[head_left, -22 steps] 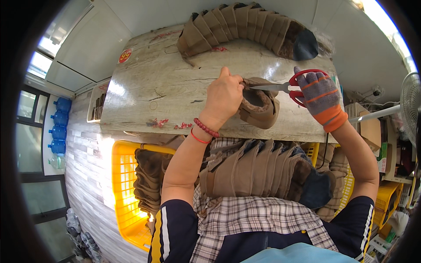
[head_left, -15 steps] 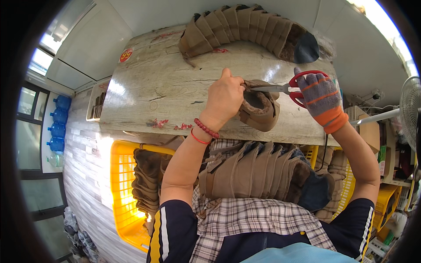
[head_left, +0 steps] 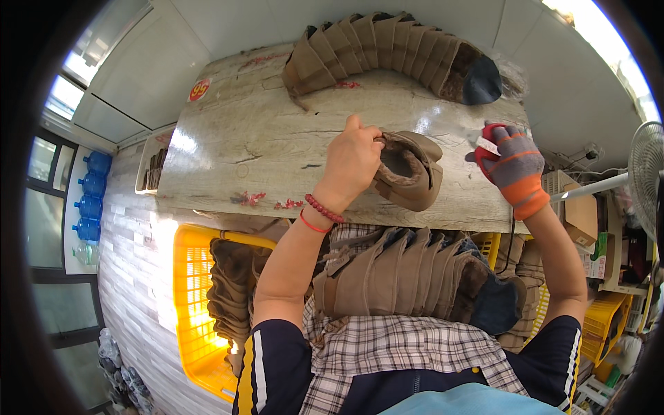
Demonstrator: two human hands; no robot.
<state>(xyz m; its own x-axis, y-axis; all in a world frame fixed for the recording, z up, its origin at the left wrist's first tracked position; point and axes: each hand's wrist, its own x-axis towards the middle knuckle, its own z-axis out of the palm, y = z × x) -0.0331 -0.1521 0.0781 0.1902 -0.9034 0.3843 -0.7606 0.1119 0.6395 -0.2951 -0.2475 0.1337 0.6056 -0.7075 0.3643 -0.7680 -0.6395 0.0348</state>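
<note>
Pinching the near rim at the left of a brown fur-lined upper (head_left: 419, 182), the grip of the bare left hand (head_left: 353, 162) keeps it just right of the frame's middle, over the wood-patterned surface (head_left: 263, 152); whether the two touch I cannot tell. Right of it, well apart, the gloved right hand (head_left: 519, 164) has its fingers closed round red-handled scissors (head_left: 492, 131), the blades mostly hidden. A curved row of nested uppers (head_left: 377, 55) lies across the top of the frame. Below the surface, lower centre, sits a second row (head_left: 391, 277) above a plaid apron (head_left: 415, 344). A yellow basket (head_left: 188, 277) stands lower left, a fan (head_left: 647, 162) at the right edge.
</note>
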